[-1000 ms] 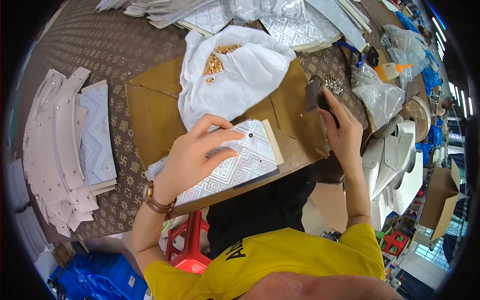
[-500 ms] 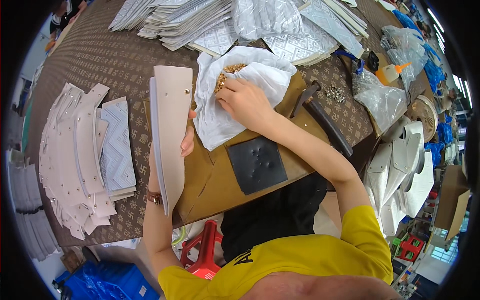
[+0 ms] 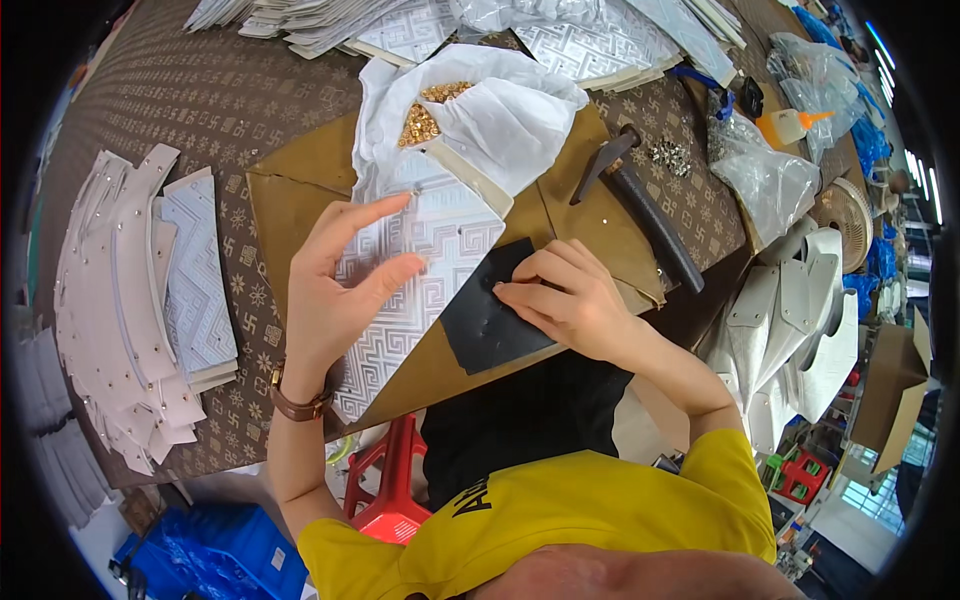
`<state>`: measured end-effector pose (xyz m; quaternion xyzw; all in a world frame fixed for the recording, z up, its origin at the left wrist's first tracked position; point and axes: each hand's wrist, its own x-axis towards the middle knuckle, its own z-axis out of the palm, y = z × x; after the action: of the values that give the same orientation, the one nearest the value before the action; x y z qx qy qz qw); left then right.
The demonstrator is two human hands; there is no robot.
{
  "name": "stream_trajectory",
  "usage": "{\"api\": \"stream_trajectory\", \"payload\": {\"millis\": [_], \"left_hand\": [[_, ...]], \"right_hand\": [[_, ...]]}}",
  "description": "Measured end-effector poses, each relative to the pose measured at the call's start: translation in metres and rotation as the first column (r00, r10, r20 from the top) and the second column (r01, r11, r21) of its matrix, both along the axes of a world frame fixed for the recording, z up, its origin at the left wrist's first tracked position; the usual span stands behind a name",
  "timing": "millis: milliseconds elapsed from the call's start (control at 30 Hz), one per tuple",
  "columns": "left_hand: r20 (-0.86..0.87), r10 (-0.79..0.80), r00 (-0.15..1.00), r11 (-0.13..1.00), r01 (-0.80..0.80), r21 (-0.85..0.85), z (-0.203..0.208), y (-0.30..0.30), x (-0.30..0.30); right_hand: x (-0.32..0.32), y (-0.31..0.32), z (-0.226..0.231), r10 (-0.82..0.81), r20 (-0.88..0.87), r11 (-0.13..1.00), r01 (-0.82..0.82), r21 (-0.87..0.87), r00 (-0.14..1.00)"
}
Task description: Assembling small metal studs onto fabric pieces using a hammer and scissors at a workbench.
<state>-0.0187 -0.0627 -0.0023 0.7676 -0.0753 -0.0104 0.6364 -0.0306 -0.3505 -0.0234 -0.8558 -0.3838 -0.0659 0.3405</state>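
A stiff panel with a silvery fret pattern (image 3: 418,262) lies face up and slanted across the brown board (image 3: 400,405). My left hand (image 3: 335,270) is over its left edge, thumb and fingers spread apart, gripping nothing. My right hand (image 3: 572,300) rests at the black square pad (image 3: 480,335) with its fingers pinched together; whatever may be between the fingertips is hidden. Beyond the panel, small gold-coloured metal studs (image 3: 420,125) lie in a crumpled white bag (image 3: 505,125). A dark-handled hammer (image 3: 655,225) lies on the right.
Pale panels with studs (image 3: 125,310) are stacked at the left, more patterned panels (image 3: 590,45) at the back. To the right are small silver pieces (image 3: 670,157), a clear bag (image 3: 765,185), an orange-tipped bottle (image 3: 790,127) and white pieces (image 3: 790,330). A red stool (image 3: 390,490) stands below.
The panel has gone from upright in my left hand to lying patterned side up, and that hand has opened. My right hand has moved from the studs back to the black pad.
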Motion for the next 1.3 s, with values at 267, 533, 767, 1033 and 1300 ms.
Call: {"api": "stream_trajectory", "payload": {"millis": [267, 533, 767, 1033, 1300], "left_hand": [[0.189, -0.221, 0.957, 0.919, 0.139, 0.369, -0.003, -0.022, -0.009], [0.171, -0.266, 0.949, 0.864, 0.156, 0.479, -0.007, -0.029, -0.015], [0.181, -0.239, 0.954, 0.834, 0.106, 0.541, -0.006, -0.028, -0.015], [0.176, -0.237, 0.956, 0.822, 0.101, 0.56, -0.006, -0.028, -0.015], [0.143, -0.26, 0.955, 0.775, 0.118, 0.621, 0.0, -0.031, -0.018]], "right_hand": [[-0.02, -0.012, 0.005, -0.111, -0.723, 0.798, 0.495, 0.344, 0.682], [-0.021, -0.01, 0.004, -0.198, -0.59, 0.914, 0.364, 0.176, 0.783], [-0.017, -0.004, -0.003, -0.213, -0.522, 0.912, 0.36, 0.197, 0.826], [-0.016, -0.003, -0.004, -0.217, -0.508, 0.913, 0.357, 0.196, 0.833], [-0.014, -0.005, -0.007, -0.21, -0.458, 0.933, 0.317, 0.17, 0.864]]}}
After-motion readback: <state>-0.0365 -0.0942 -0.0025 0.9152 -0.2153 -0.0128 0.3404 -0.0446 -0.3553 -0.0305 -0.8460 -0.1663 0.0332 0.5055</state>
